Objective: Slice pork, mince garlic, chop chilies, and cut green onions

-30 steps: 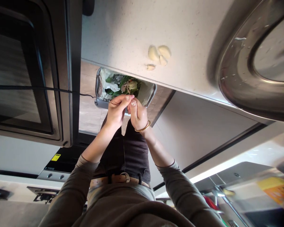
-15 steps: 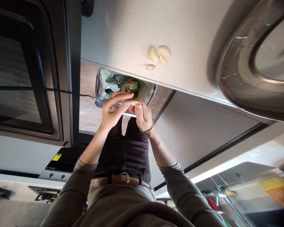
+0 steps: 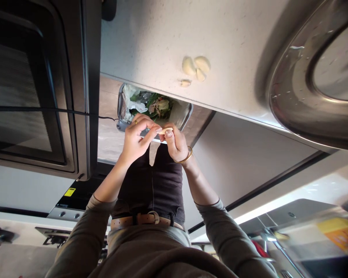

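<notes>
I'm seeing both hands pinching one garlic clove — left hand, right hand — hovering over the bin

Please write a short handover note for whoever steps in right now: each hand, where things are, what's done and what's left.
Left hand: fingertips pinched on a small pale garlic clove, above the open grey waste bin.
Right hand, with a gold bangle: thumb and fingers in a grip on the same clove.
Bin contents: green leaves, white paper and wilted flowers.
Done: four pale, seemingly peeled garlic cloves lie together on the white speckled countertop, beside the wet steel sink.
Left: the held clove looks partly peeled; finish it and put it with the others.
</notes>
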Motion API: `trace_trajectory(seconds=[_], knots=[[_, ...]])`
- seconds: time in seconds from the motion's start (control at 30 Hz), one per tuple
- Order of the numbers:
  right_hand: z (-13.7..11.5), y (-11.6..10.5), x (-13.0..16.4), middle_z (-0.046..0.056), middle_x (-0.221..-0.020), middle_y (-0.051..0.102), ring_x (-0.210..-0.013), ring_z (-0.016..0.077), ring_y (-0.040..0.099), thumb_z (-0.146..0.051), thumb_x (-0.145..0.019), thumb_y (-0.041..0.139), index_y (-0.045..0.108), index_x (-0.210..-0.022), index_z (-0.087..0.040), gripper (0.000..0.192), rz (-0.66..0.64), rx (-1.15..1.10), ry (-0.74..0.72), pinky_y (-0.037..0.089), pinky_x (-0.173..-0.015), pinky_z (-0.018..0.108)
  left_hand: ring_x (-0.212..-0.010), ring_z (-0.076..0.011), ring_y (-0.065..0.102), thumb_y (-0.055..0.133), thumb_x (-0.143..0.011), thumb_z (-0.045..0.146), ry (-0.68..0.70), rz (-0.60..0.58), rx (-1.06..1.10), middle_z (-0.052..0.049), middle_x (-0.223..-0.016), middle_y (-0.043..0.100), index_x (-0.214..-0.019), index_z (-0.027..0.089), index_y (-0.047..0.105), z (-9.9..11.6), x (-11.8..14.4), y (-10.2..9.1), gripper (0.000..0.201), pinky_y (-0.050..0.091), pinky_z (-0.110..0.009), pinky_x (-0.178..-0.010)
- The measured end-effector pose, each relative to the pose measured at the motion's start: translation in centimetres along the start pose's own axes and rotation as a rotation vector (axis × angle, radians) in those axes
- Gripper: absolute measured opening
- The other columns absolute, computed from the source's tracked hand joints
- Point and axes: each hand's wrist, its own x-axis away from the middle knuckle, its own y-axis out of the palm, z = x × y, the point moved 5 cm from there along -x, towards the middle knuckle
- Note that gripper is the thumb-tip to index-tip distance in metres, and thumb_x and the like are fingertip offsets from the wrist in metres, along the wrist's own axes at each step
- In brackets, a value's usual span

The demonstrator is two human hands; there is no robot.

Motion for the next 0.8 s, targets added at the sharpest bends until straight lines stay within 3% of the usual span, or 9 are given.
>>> trace_trajectory(seconds=[0.13, 0.23, 0.4, 0.53, 0.67, 0.8], knots=[[0.2, -0.3, -0.2, 0.003, -0.083, 0.056, -0.075, 0.0145, 0.055, -0.043, -0.096, 0.029, 0.052, -0.094, -0.022, 0.032, -0.015, 0.083, -0.036, 0.044, -0.070, 0.029, -0.086, -0.0157, 0.058, 0.052, -0.088, 0.034, 0.015, 0.004, -0.041, -0.002, -0.085, 0.065, -0.087, 0.023, 0.064, 0.8, -0.1, -0.1, 0.016, 0.046, -0.033, -0.081], [0.2, -0.4, -0.4, 0.004, -0.085, 0.056, -0.076, 0.0151, 0.054, -0.041, -0.095, 0.032, 0.051, -0.094, -0.022, 0.027, -0.046, 0.232, -0.065, 0.043, -0.067, 0.028, -0.092, -0.0171, 0.059, 0.054, -0.086, 0.034, 0.067, -0.055, -0.124, -0.003, -0.093, 0.067, -0.093, 0.025, 0.065, 1.4, -0.4, -0.3, 0.016, 0.046, -0.034, -0.084], [0.5, -0.2, -0.5, 0.005, -0.080, 0.057, -0.071, 0.0157, 0.053, -0.033, -0.095, 0.032, 0.051, -0.087, -0.021, 0.024, -0.130, 0.589, -0.068, 0.037, -0.058, 0.026, -0.088, -0.0181, 0.060, 0.053, -0.087, 0.029, 0.166, -0.220, -0.315, -0.002, -0.088, 0.069, -0.091, 0.026, 0.066, 1.5, -0.6, -0.4, 0.014, 0.045, -0.036, -0.085], [1.1, 0.0, -0.6, 0.006, -0.080, 0.059, -0.070, 0.0159, 0.053, -0.029, -0.094, 0.034, 0.053, -0.087, -0.019, 0.023, -0.180, 0.767, -0.066, 0.034, -0.056, 0.026, -0.079, -0.0173, 0.060, 0.049, -0.087, 0.023, 0.220, -0.283, -0.421, -0.003, -0.079, 0.068, -0.083, 0.023, 0.065, 1.3, -0.4, 0.1, 0.016, 0.045, -0.034, -0.081], [1.4, 0.2, -0.9, 0.007, -0.080, 0.060, -0.069, 0.0157, 0.054, -0.028, -0.094, 0.036, 0.055, -0.087, -0.018, 0.023, -0.203, 0.803, -0.054, 0.034, -0.055, 0.026, -0.075, -0.0166, 0.059, 0.049, -0.085, 0.019, 0.211, -0.291, -0.429, -0.003, -0.073, 0.065, -0.077, 0.022, 0.063, 0.9, -0.4, 0.6, 0.016, 0.046, -0.033, -0.077], [1.1, -0.4, -1.2, 0.006, -0.081, 0.060, -0.070, 0.0154, 0.055, -0.033, -0.095, 0.035, 0.055, -0.087, -0.019, 0.026, -0.138, 0.690, -0.002, 0.037, -0.057, 0.025, -0.078, -0.0169, 0.061, 0.050, -0.084, 0.019, 0.178, -0.190, -0.407, -0.003, -0.076, 0.065, -0.082, 0.022, 0.063, 0.3, -0.6, 0.1, 0.014, 0.047, -0.032, -0.076]])
